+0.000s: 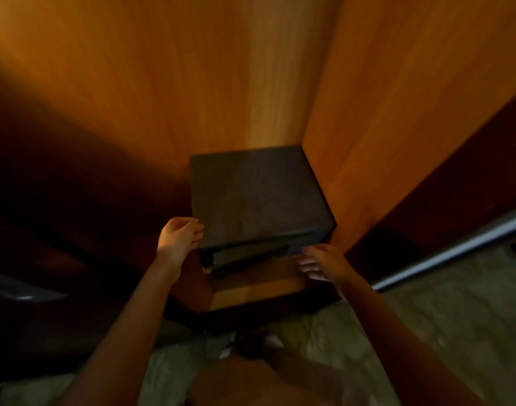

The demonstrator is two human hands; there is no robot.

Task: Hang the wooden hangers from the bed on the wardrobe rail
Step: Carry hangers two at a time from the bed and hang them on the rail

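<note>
- Left hand (179, 234) and right hand (321, 263) were open, empty — flanking the dark square metal safe (258, 197).
- No wooden hangers or rail were visible.
- Risk: blur and dim light might cause a misreach.

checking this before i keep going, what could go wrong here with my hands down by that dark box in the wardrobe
1. Both hands are empty: the left hand and right hand flank the dark box, and no hanger or rail is in view, so the task may stall here.
2. The box's front panel looks ajar between the hands and might pinch fingers.
3. The picture is dim and blurred, so reaches may be misjudged.
</note>
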